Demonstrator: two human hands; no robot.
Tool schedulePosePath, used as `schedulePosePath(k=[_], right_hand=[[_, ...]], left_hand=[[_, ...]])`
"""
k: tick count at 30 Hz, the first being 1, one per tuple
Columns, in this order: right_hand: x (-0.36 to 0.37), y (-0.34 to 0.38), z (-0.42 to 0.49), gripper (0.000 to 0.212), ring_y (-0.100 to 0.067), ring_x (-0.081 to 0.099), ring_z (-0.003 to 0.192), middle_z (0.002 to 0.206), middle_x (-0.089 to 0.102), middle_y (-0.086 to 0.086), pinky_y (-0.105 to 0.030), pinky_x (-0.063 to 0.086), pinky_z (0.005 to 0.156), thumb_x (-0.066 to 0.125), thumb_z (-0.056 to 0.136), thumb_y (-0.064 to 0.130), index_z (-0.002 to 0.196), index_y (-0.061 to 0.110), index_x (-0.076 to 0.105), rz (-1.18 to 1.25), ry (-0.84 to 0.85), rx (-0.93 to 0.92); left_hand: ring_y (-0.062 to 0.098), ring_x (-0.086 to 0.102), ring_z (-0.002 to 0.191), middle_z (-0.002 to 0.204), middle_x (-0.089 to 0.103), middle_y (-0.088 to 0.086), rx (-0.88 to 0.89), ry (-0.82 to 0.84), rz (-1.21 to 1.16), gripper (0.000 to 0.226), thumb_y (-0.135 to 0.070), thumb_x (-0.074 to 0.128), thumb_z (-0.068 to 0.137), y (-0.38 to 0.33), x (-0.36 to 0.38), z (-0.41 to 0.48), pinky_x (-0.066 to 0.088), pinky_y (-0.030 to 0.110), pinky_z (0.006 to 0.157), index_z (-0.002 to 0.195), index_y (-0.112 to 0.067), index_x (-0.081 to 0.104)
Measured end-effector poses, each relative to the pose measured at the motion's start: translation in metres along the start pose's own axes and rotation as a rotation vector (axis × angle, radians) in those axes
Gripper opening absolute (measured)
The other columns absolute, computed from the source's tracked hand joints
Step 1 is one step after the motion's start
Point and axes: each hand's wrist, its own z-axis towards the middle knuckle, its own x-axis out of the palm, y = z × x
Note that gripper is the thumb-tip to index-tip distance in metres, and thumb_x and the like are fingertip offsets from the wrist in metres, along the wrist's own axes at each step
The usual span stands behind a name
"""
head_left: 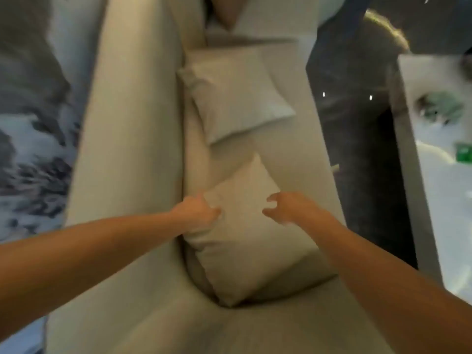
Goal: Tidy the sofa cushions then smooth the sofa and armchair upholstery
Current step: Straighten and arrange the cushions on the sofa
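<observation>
A cream sofa [132,139] runs away from me, its backrest on the left. A beige cushion [245,246] lies in the near corner of the seat, tilted like a diamond. My left hand [196,210] pinches its upper left edge against the backrest. My right hand [286,208] hovers over the cushion's right side with fingers spread and curled, holding nothing. A second, paler cushion [237,98] leans farther along the seat. A third cushion [227,8] shows partly at the top edge.
A dark glossy floor [357,149] lies right of the sofa. A white table [439,175] with a green item [463,152] stands at the far right. A grey marbled wall [33,123] is behind the backrest on the left.
</observation>
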Motion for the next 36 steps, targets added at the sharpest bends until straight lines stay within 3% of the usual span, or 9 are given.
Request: schedulePosePath(k=[5, 9, 15, 17, 22, 25, 28, 32, 36], right_hand=[[0.104, -0.025, 0.093, 0.101, -0.048, 0.009, 0.147, 0.166, -0.004, -0.009, -0.065, 0.020, 0.114, 0.054, 0.074, 0.082, 0.150, 0.055, -0.007, 0.174, -0.039, 0.219], [0.132, -0.028, 0.142, 0.101, -0.050, 0.003, 0.146, 0.166, -0.011, 0.003, -0.071, 0.013, 0.112, 0.042, 0.053, 0.099, 0.132, 0.074, -0.017, 0.305, -0.162, 0.326], [0.113, -0.034, 0.155, 0.116, -0.041, 0.021, 0.146, 0.164, 0.010, -0.001, -0.063, 0.020, 0.114, 0.023, 0.031, 0.110, 0.135, 0.071, -0.011, 0.335, -0.185, 0.353], [0.109, -0.027, 0.146, 0.115, -0.041, 0.023, 0.145, 0.163, 0.013, -0.003, -0.062, 0.021, 0.114, 0.028, 0.037, 0.108, 0.139, 0.068, -0.008, 0.391, -0.200, 0.369], [0.092, 0.004, 0.116, 0.108, -0.033, 0.030, 0.144, 0.162, 0.025, -0.006, -0.051, 0.024, 0.119, 0.062, 0.065, 0.083, 0.153, 0.051, 0.007, 0.739, -0.150, 0.302], [0.086, 0.055, 0.117, 0.096, -0.022, 0.036, 0.143, 0.160, 0.033, 0.000, -0.042, 0.027, 0.119, 0.064, 0.076, 0.070, 0.155, 0.040, 0.019, 0.963, -0.081, 0.212], [0.094, 0.108, 0.141, 0.077, -0.024, 0.031, 0.146, 0.160, 0.031, -0.001, -0.043, 0.021, 0.121, 0.044, 0.090, 0.069, 0.155, 0.033, 0.025, 1.040, -0.011, 0.181], [0.111, 0.129, 0.168, 0.082, -0.025, 0.032, 0.145, 0.160, 0.034, -0.004, -0.051, 0.022, 0.120, 0.035, 0.087, 0.076, 0.154, 0.030, 0.029, 1.143, -0.102, 0.201], [0.108, 0.120, 0.176, 0.083, -0.025, 0.029, 0.146, 0.160, 0.032, -0.006, -0.047, 0.018, 0.122, 0.034, 0.089, 0.074, 0.155, 0.024, 0.029, 1.056, -0.060, 0.184]], left_hand=[[0.045, 0.014, 0.138, 0.154, 0.012, 0.017, -0.074, -0.075, -0.162, 0.111, -0.079, 0.055, 0.069, 0.056, 0.092, 0.086, 0.023, 0.056, 0.112, 0.150, -0.016, 0.014], [0.037, 0.023, 0.131, 0.144, 0.026, 0.007, -0.080, -0.055, -0.448, 0.115, -0.088, 0.059, 0.052, 0.087, 0.104, 0.132, 0.026, 0.049, 0.109, 0.147, -0.035, 0.019], [0.036, 0.050, 0.109, 0.112, 0.052, 0.010, 0.042, -0.174, -0.422, 0.050, -0.055, 0.071, 0.075, 0.074, 0.073, 0.146, 0.041, 0.040, 0.092, 0.110, -0.020, 0.060], [0.031, 0.055, 0.093, 0.090, 0.054, 0.004, 0.222, -0.244, -0.335, 0.023, -0.039, 0.068, 0.085, 0.074, 0.054, 0.136, 0.038, 0.035, 0.074, 0.083, -0.018, 0.059], [0.034, 0.057, 0.078, 0.069, 0.056, 0.003, 0.435, -0.284, -0.249, 0.030, -0.030, 0.063, 0.088, 0.071, -0.035, 0.098, 0.042, 0.039, 0.065, 0.062, -0.021, 0.052], [0.033, 0.062, 0.076, 0.067, 0.064, 0.008, 0.431, -0.291, -0.166, 0.026, -0.030, 0.064, 0.087, 0.085, -0.102, 0.090, 0.047, 0.038, 0.066, 0.067, -0.014, 0.064], [0.030, 0.067, 0.084, 0.083, 0.073, 0.009, 0.379, -0.351, -0.102, 0.019, -0.032, 0.064, 0.086, 0.100, -0.150, 0.100, 0.050, 0.035, 0.069, 0.086, -0.016, 0.075], [0.036, 0.063, 0.096, 0.104, 0.069, 0.008, 0.414, -0.441, 0.095, 0.022, -0.037, 0.051, 0.092, 0.099, -0.138, 0.115, 0.049, 0.040, 0.074, 0.099, -0.021, 0.065], [0.041, 0.063, 0.092, 0.102, 0.066, 0.017, 0.463, -0.378, 0.393, 0.024, -0.034, 0.044, 0.084, 0.076, -0.138, 0.138, 0.037, 0.037, 0.065, 0.094, -0.017, 0.059]])
